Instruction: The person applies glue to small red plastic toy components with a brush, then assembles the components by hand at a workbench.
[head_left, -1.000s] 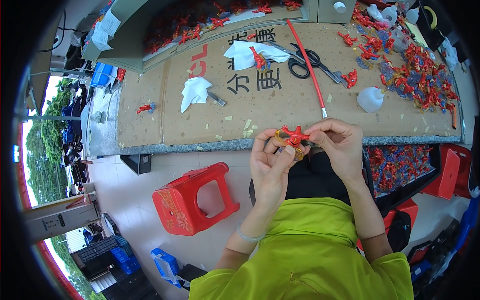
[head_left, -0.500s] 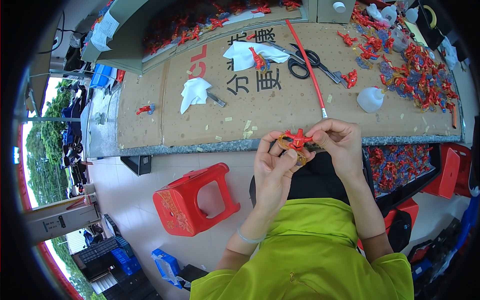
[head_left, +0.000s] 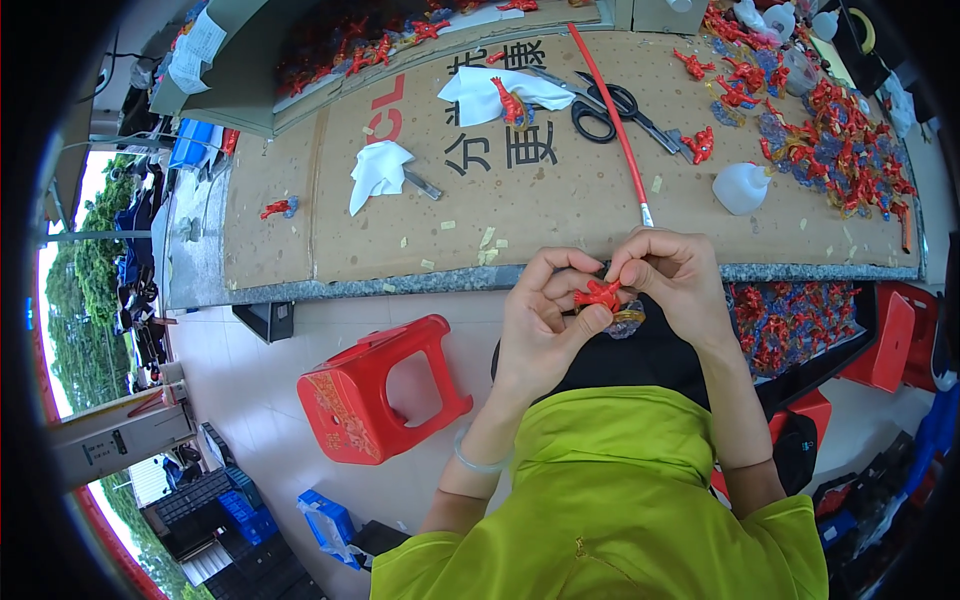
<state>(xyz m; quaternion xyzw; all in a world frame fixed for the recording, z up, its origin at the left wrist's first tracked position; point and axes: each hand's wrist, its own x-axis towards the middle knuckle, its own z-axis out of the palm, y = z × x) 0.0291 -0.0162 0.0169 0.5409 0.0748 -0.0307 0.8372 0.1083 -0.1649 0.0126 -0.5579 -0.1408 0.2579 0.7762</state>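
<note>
Red figure (head_left: 598, 294) turned since last look, clear base (head_left: 628, 322) now showing lower right; left hand (head_left: 545, 322) pinches figure, right hand (head_left: 670, 285) pinches upper end, perhaps arm; figure above lap (head_left: 650, 368); handling looks unfinished.

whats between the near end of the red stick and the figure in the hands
In the head view, the right hand lies between the red stick and figure.

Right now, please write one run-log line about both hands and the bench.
left hand: holds red figurine | right hand: pinches same figurine | bench: red-handled brush, scissors, bottle, figurine pile
</note>
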